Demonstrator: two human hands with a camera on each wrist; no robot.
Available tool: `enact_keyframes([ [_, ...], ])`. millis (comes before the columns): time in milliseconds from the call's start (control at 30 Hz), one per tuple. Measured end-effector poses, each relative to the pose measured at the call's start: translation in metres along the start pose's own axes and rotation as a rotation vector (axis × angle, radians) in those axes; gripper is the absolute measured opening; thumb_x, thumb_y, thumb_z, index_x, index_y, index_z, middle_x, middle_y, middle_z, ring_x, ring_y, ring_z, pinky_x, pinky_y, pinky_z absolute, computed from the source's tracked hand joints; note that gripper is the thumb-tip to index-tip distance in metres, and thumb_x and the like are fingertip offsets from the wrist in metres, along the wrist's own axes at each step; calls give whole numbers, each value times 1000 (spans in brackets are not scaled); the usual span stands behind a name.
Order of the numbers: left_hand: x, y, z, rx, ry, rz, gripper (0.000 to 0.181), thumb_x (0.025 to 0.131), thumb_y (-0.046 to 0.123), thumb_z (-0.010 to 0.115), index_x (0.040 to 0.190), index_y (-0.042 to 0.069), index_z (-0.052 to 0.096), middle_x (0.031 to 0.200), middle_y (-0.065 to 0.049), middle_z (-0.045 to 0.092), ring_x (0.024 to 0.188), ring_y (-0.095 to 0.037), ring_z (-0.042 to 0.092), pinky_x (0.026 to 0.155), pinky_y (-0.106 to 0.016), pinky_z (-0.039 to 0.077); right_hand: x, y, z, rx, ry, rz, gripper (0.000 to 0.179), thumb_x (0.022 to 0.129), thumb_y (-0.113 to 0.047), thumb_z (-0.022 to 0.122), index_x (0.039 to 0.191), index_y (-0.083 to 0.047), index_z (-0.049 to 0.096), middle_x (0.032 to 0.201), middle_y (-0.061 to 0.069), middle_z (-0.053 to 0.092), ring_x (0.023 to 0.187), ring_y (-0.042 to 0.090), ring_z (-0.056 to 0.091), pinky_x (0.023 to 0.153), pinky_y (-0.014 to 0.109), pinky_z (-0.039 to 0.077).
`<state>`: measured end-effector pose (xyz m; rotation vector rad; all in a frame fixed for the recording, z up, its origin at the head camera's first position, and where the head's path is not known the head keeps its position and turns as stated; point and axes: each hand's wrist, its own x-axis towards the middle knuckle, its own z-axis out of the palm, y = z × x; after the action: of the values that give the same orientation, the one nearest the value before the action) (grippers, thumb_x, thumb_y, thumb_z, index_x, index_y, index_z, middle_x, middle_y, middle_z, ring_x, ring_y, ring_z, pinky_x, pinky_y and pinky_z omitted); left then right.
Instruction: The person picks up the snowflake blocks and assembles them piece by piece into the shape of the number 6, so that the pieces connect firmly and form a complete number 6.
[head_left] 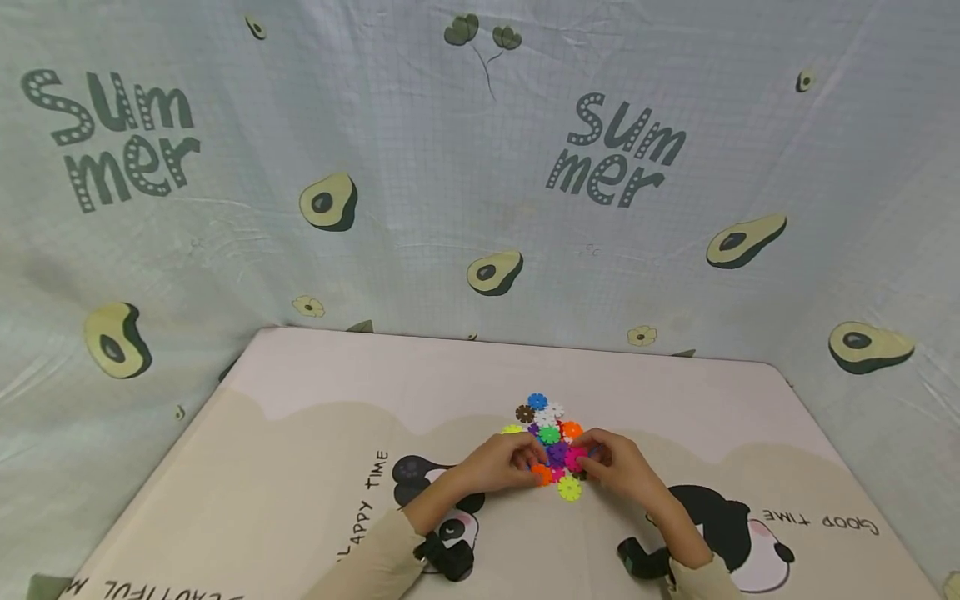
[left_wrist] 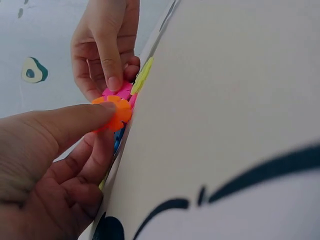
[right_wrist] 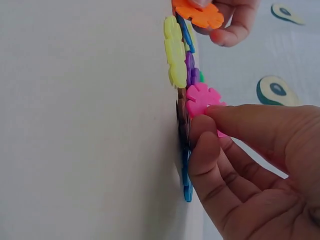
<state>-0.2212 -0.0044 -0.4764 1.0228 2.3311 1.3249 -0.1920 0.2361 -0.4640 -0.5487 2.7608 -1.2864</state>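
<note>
My left hand (head_left: pixel 500 462) pinches an orange snowflake disc (left_wrist: pixel 119 114) between thumb and fingers, at the near left of a pile of coloured notched discs. Across from it, my right hand (head_left: pixel 617 463) pinches a pink snowflake disc (right_wrist: pixel 202 99) by its edge. Between the hands, a purple disc (head_left: pixel 557 454) and a green disc (head_left: pixel 550 435) lie on the pile. A yellow disc (head_left: pixel 569 488) is at the pile's near edge. In the right wrist view, blue discs (right_wrist: pixel 187 175) lie flat beneath the right fingers. Discs under the hands are partly hidden.
Blue (head_left: pixel 537 402), brown (head_left: pixel 525 413) and white discs (head_left: pixel 553 412) form the pile's far end. The table (head_left: pixel 262 467) has a printed panda cover. A curtain with avocado prints (head_left: pixel 495 273) hangs behind its far edge.
</note>
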Motion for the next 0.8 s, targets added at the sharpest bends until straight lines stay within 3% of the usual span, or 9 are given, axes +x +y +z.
enact_keyframes([
  [167, 1, -3, 1, -166, 12, -15, 16, 88, 6, 71, 101, -1, 67, 86, -7, 65, 69, -3, 54, 66, -17, 48, 0, 0, -2, 70, -10, -12, 15, 89, 1, 66, 104, 5, 64, 87, 9, 63, 63, 11, 57, 56, 23, 50],
  [333, 2, -4, 4, -376, 19, -123, 15, 92, 6, 66, 101, -7, 64, 79, -14, 68, 60, -8, 59, 57, -20, 50, 0, 0, -3, 135, -35, 3, 15, 90, -3, 67, 101, 6, 64, 82, 9, 64, 65, 14, 61, 60, 24, 53],
  [467, 2, -7, 4, -515, 32, -188, 17, 94, 8, 63, 102, -7, 61, 76, -11, 67, 60, -11, 60, 58, -21, 52, 0, 0, -3, 181, -54, -1, 14, 91, -5, 67, 99, 6, 64, 80, 10, 64, 66, 14, 61, 62, 25, 54],
  [633, 2, -9, 5, -592, 43, -227, 19, 96, 11, 63, 103, -6, 60, 76, -3, 66, 62, -11, 60, 64, -21, 52, 0, 1, -3, 266, -76, -48, 14, 91, -4, 67, 99, 8, 63, 83, 17, 66, 68, 19, 63, 64, 28, 55],
  [800, 3, -10, 5, -607, 52, -245, 16, 95, 11, 63, 101, -4, 59, 76, -3, 67, 63, -11, 61, 65, -22, 53, 0, 2, -1, 307, -84, -86, 14, 91, -4, 67, 98, 7, 64, 83, 20, 66, 68, 21, 64, 64, 30, 56],
])
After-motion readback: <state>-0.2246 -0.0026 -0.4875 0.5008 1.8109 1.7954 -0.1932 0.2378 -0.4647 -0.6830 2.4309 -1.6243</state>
